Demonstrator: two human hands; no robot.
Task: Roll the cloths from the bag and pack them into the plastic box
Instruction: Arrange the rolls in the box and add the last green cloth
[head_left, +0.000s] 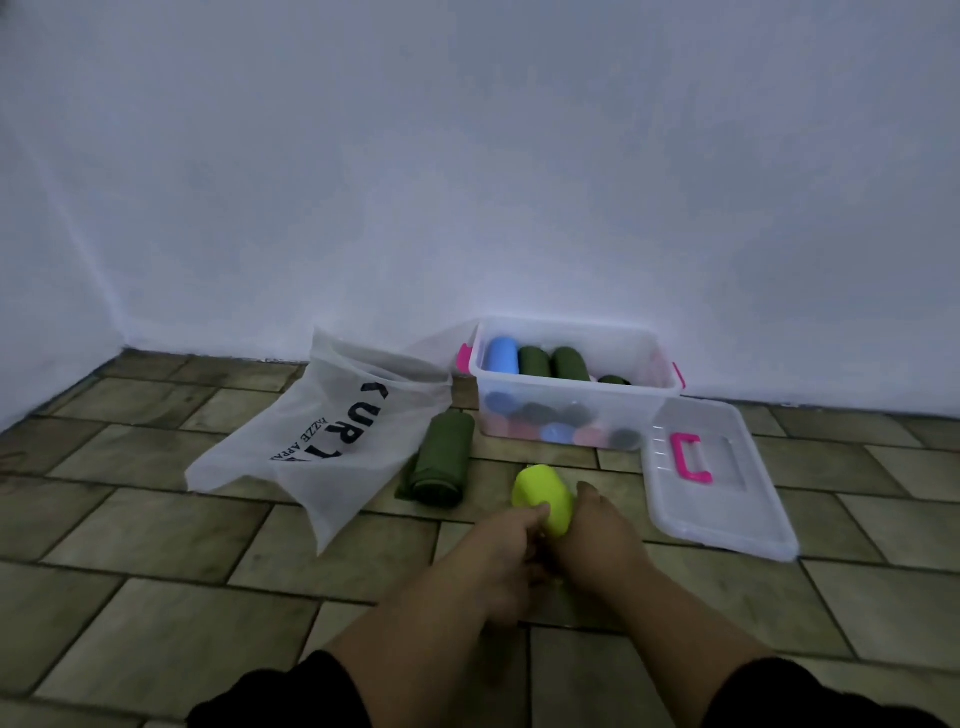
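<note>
Left grip (501, 553) and right grip (597, 538) clamp one yellow roll (540, 491); one green roll (442, 457) lies nearby.

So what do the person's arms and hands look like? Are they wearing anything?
Both hands, the left hand and the right hand, are bare, with no gloves. No ring, watch or bracelet shows. The forearms are bare too. Higher up, at the bottom edge of the picture, each arm has a black sleeve: the left sleeve and the right sleeve. They look plain, with no markings.
</note>
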